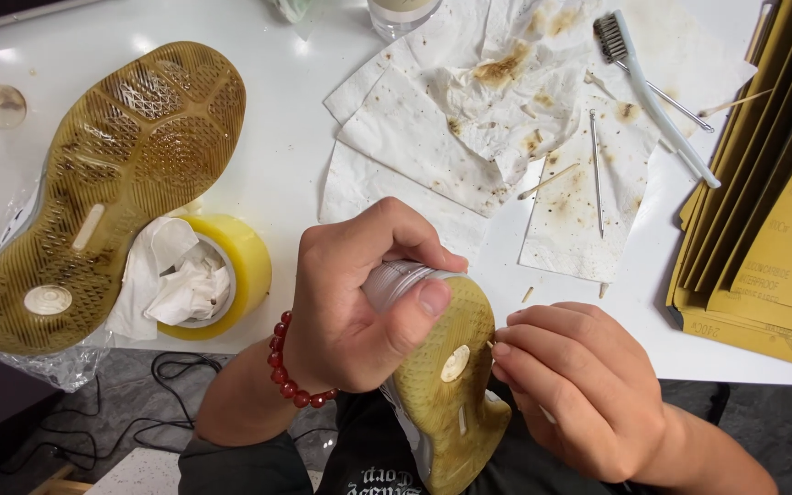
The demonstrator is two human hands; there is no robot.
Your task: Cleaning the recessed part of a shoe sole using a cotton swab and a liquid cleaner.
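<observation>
over the table edge the left hand [359, 302] wraps one yellowed-sole sneaker [446, 385], thumb across its sole; the right hand [579, 385] pinches a thin stick against it. a second sneaker [103, 192] lies sole-up beside one yellow tape roll [245, 266]. stained paper towels [506, 119] carry one brush [653, 92]. tan sandpaper sheets [772, 229] stack at right.

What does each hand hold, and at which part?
The left hand grips a shoe, sole up, around its upper end. The right hand pinches a thin stick against the sole; the hold is hidden by the fingers.
</observation>
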